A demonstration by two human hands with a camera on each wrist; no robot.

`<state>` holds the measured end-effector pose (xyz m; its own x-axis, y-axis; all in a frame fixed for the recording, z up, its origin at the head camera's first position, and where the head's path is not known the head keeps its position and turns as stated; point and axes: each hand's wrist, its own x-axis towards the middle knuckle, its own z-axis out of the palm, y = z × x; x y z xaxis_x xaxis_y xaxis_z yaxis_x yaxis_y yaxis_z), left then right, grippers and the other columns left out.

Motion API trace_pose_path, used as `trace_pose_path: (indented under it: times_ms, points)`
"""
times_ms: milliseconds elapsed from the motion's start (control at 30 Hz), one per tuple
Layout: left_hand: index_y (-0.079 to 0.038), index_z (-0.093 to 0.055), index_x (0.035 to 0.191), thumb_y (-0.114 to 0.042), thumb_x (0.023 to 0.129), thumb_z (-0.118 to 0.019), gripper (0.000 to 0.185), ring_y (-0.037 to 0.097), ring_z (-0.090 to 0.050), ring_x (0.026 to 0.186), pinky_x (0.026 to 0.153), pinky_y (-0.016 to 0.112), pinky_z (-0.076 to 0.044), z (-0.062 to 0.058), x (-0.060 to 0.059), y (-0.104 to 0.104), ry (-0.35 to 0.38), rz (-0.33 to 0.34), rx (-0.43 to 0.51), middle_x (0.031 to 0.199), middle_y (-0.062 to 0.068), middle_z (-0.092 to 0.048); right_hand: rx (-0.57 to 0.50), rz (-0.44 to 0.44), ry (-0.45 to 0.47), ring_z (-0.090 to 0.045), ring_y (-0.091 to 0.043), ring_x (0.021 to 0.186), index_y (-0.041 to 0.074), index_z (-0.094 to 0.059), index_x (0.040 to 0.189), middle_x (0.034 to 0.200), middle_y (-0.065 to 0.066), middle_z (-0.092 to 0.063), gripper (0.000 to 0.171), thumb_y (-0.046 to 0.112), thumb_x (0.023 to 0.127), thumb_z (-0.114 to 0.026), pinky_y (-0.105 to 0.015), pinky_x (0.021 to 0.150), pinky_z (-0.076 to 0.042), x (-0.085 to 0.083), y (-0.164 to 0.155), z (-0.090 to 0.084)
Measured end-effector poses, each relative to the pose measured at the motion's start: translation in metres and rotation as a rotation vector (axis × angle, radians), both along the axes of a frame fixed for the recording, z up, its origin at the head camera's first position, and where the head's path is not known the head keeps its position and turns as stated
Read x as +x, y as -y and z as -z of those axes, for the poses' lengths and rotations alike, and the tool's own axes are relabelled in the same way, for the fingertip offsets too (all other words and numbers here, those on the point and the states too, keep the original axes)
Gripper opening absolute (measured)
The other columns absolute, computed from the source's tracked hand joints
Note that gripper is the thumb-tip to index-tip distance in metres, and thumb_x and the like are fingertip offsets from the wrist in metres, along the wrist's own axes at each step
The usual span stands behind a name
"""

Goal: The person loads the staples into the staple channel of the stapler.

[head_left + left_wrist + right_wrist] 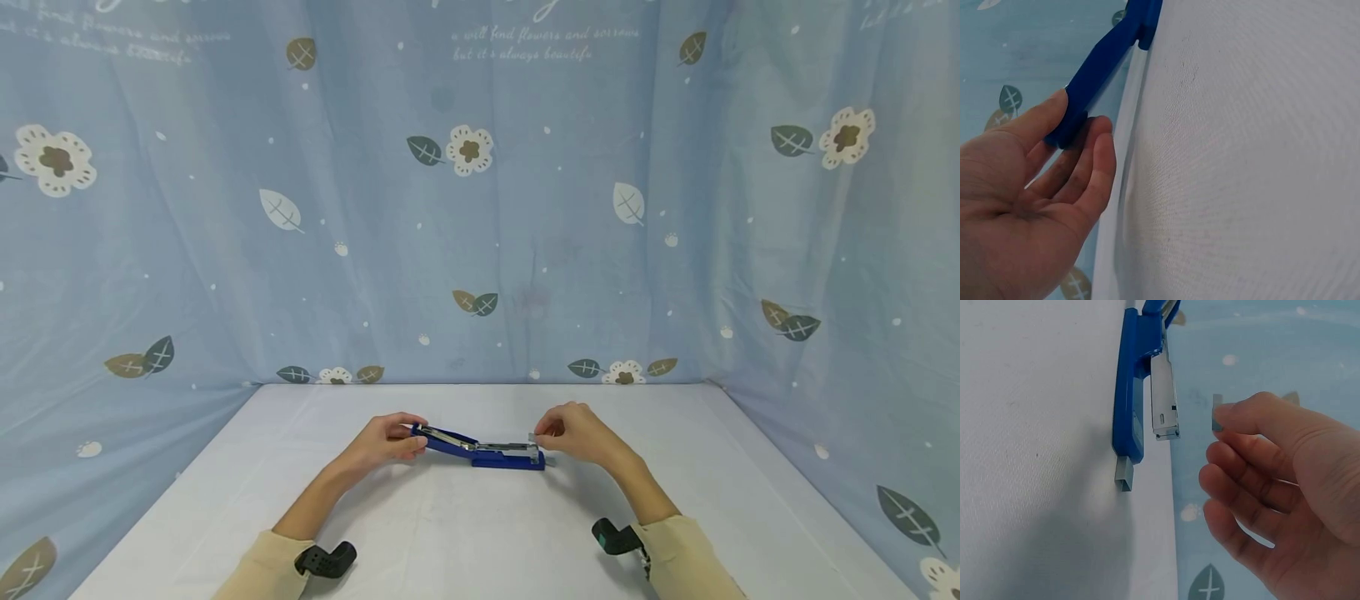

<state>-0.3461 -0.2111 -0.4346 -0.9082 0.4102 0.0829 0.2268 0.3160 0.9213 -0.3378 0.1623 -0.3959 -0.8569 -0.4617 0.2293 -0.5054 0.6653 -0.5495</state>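
Note:
A blue stapler (491, 454) lies swung open on the white table (480, 533), its silver magazine (1163, 394) bare. My left hand (414, 442) pinches the raised end of the blue top cover (1100, 69) between thumb and fingers. My right hand (540, 433) hovers just right of the stapler's front end and pinches a small grey strip of staples (1217, 412) between thumb and forefinger, a short gap from the magazine tip. A short grey metal piece (1124, 474) lies at the front tip of the base.
A blue cloth backdrop (480, 208) printed with flowers and leaves closes in the table at the back and both sides. Black wrist mounts (326, 560) sit on both forearms near the front edge.

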Motion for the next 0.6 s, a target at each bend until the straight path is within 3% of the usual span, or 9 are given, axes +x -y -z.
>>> trace_pose_path:
  times_ms: [367,600]
  points:
    - [0.005,-0.05,0.137,-0.019,0.095,-0.066,0.05,0.037,-0.069,0.102,0.084,0.038,-0.06,-0.0009,0.0018,-0.0012,-0.045,0.003,0.018,0.11,0.026,-0.07,0.004,-0.003,0.008,-0.057,-0.009,0.069,0.011,-0.074,0.09,0.079,0.004,-0.068,0.005,0.015,0.087,-0.074,-0.019,0.062,-0.05,-0.0031,0.0037,0.0031]
    - [0.002,-0.051,0.136,-0.02,0.094,-0.067,0.05,0.035,-0.07,0.102,0.084,0.035,-0.06,0.0003,0.0003,-0.0022,-0.032,-0.03,0.021,0.111,0.027,-0.069,0.005,-0.004,0.02,-0.057,-0.01,0.07,0.012,-0.074,0.09,0.078,0.005,-0.068,0.005,0.016,0.087,-0.074,-0.02,0.062,-0.05,-0.0042,0.004,0.0052]
